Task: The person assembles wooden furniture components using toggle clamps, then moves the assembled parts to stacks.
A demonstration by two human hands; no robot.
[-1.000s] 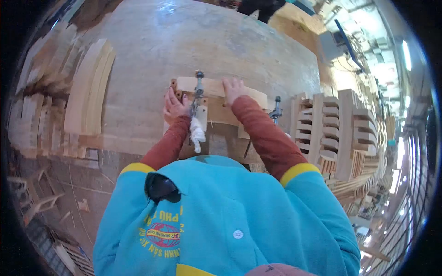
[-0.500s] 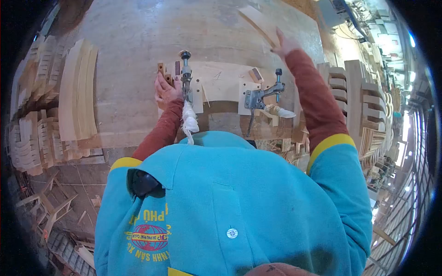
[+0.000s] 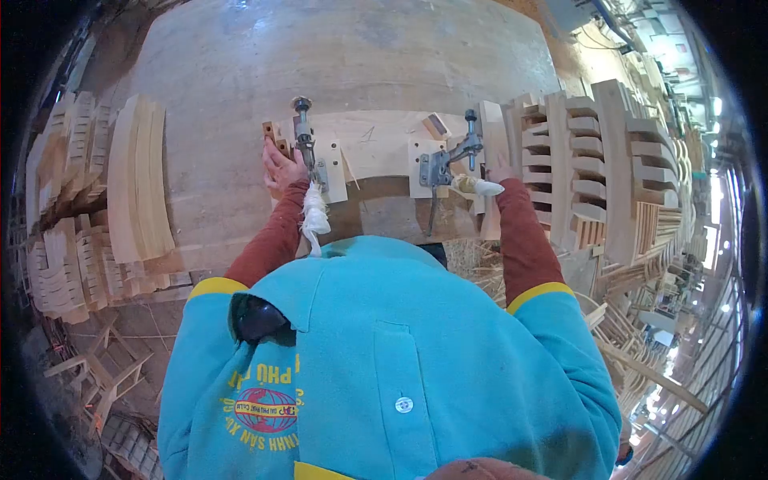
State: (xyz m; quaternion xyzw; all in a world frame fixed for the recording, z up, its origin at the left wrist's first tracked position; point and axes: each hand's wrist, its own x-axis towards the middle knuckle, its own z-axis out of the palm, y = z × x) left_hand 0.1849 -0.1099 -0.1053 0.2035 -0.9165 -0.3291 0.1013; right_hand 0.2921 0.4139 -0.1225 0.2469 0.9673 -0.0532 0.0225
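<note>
My left hand (image 3: pixel 284 170) is closed round small brown wooden blocks (image 3: pixel 270 130) at the left end of the jig, beside the left toggle clamp (image 3: pixel 303 132). My right hand (image 3: pixel 500 170) lies against a pale wooden board (image 3: pixel 494 128) standing lengthwise at the jig's right end, its fingers partly hidden. Between my hands is a light wooden plate (image 3: pixel 372 144) marked "1", with a curved front edge. The right toggle clamp (image 3: pixel 452 162) has a wrapped handle close to my right wrist. A small block (image 3: pixel 436 126) rests on the plate's upper right.
Curved wooden pieces (image 3: pixel 138 180) lie at the left of the worktable (image 3: pixel 336 56), with more stacks (image 3: pixel 68 160) beyond. Stacked slotted parts (image 3: pixel 584 160) stand close to the right of my right hand. Wood scraps (image 3: pixel 112 368) lie on the floor.
My right hand has come back from the upper right toward my body, and the board it touches now stands at the jig's right end. My left hand stays at the blocks.
</note>
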